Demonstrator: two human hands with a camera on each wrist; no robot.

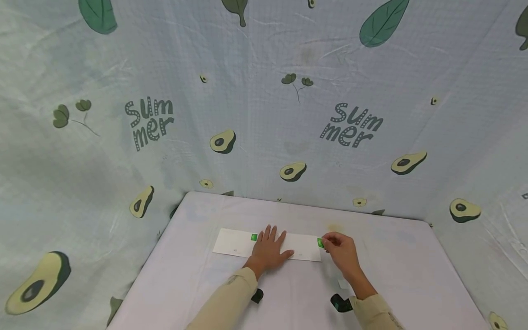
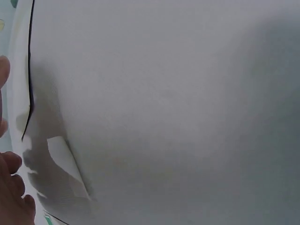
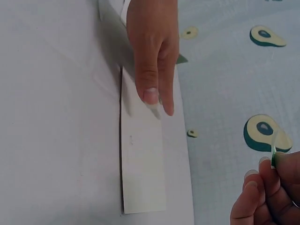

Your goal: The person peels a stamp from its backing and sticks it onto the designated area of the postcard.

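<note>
A long white card strip (image 1: 231,245) lies flat across the table. My left hand (image 1: 269,251) rests on its middle with the fingers spread. Just left of those fingers, a small green sticker (image 1: 254,237) sits by the strip's upper edge. At the right end of the strip, my right hand (image 1: 341,251) pinches another green sticker (image 1: 320,243) between thumb and fingertips. In the right wrist view this held sticker (image 3: 273,157) looks thin and partly see-through, raised at the fingertips.
A small scrap of white paper (image 2: 68,164) lies on the table (image 1: 297,298) near my right forearm. Black camera mounts (image 1: 340,303) show at both wrists. Behind the table hangs a pale curtain (image 1: 255,110) printed with avocados, leaves and lettering.
</note>
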